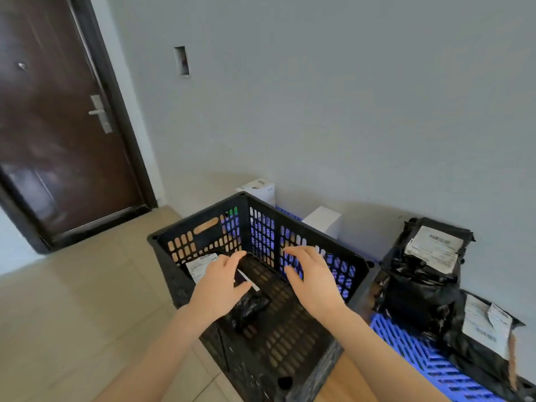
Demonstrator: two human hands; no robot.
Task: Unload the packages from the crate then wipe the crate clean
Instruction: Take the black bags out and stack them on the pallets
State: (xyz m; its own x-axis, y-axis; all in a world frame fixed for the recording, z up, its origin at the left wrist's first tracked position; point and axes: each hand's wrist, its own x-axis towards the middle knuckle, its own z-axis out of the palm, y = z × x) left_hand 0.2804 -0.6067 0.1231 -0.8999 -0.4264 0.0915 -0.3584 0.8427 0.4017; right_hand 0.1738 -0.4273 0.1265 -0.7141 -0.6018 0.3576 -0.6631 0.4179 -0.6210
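Reaching down into the black slatted crate [290, 340] with both bare arms. Holding the left hand [219, 282] palm down, fingers nearly straight and close together, thumb spread to the right, curled round nothing. Directly over a black plastic package [251, 307], though cannot tell whether touching it or just above. Holding the right hand [311, 278] palm down too, fingers fanned and relaxed, gripping nothing. Above the crate's bare floor near its right wall, apart from the package.

Lying on the crate floor toward the left wall, that package. Crumpled black end poking out below the left palm, white shipping label [201, 265] showing past the fingertips. Printed lines on it, too blurred to read.

Just right of the crate, on a blue plastic grid [417, 352], stacked packages [417, 288] in black film, leaning at the grey wall [319, 97]. On the topmost, a white barcode label [438, 246], bars visible but text too small to make out. Nearer the right edge, an outer package [464, 352] with a creased white label, equally unreadable.

Behind the crate, against the wall, two white boxes [322, 224]. Farther left, a dark brown door [58, 140] with a silver handle [98, 113], and pale floor tiles [72, 309] below.
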